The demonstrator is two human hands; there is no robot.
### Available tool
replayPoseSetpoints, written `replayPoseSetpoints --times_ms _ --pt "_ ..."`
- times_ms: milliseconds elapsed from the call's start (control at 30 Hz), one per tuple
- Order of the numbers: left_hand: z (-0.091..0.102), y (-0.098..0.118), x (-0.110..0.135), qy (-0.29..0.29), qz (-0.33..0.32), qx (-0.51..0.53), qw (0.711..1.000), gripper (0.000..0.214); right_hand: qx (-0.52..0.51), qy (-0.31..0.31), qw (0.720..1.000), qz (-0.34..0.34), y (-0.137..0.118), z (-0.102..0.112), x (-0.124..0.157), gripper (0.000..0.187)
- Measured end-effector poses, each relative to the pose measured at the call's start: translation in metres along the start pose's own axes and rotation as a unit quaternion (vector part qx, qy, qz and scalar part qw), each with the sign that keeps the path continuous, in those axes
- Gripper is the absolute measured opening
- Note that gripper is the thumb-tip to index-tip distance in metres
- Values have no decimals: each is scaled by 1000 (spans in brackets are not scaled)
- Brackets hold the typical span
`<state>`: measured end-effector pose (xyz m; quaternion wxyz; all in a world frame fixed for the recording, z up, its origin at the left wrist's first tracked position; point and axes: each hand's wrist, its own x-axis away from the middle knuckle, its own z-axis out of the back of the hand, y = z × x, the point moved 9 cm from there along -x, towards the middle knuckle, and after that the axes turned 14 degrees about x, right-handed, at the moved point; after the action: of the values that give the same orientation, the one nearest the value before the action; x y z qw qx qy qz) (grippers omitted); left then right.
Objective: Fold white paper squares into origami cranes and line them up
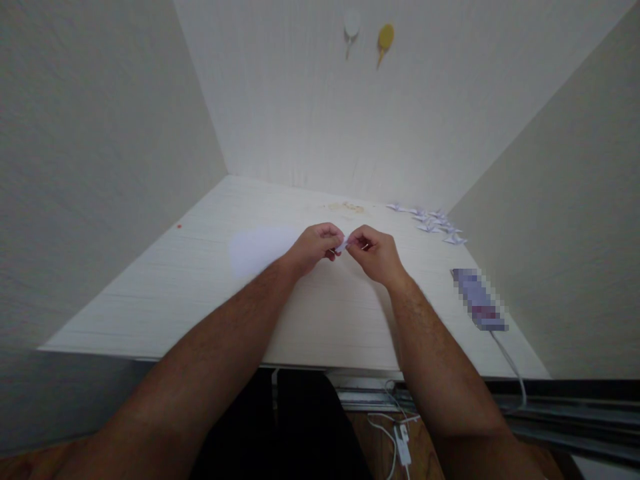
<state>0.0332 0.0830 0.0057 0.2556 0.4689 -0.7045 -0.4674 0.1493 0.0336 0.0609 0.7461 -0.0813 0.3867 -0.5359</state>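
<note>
The white table (200, 280) bears one pale sheet (260, 250), one pixelated device (480, 300) whose label is unreadable, and about seven folded paper shapes (433, 223) at its far right. Above the middle, the left hand (313, 248) and right hand (377, 255) pinch one tiny paper piece (342, 245) between closed fingertips.

Hemmed in by the left wall (90, 167), back wall (350, 120) and right wall (560, 233), the white table (200, 293) lies open along its near edge and left half, where only a flat pale sheet (260, 250) rests. The left hand (313, 248) and right hand (377, 255), pinching a small paper piece (342, 245), fill the middle. To the right, folded paper shapes (434, 223) near the rear corner and a blurred flat device (479, 299), its cable (510, 363) trailing off the front edge, narrow the way.
</note>
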Motion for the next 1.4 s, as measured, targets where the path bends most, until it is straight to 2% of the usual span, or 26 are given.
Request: replayPoseSetpoints --times_ms 233,400,533,733,967,1133,1400 --pt "2 -5 0 -3 44 -28 999 14 -34 -72 997 -21 12 -15 2 12" --pt "0 -3 2 -18 55 -15 998 17 -70 -64 993 -63 17 -14 1 17" --pt "-4 -5 3 -58 64 10 996 31 -92 -39 990 -95 23 -10 1 15" --pt "1 -3 -1 -40 24 11 999 36 -89 -18 990 -106 29 -9 0 12" --pt "-4 13 1 -25 -51 -10 998 30 -186 32 974 -124 20 -4 -2 22" --pt "-3 19 0 -7 -101 -42 994 27 -188 40 969 -157 22 -5 -2 21" --pt "-4 22 1 -15 -110 -49 993 26 -196 31 969 -149 21 -7 -2 17"
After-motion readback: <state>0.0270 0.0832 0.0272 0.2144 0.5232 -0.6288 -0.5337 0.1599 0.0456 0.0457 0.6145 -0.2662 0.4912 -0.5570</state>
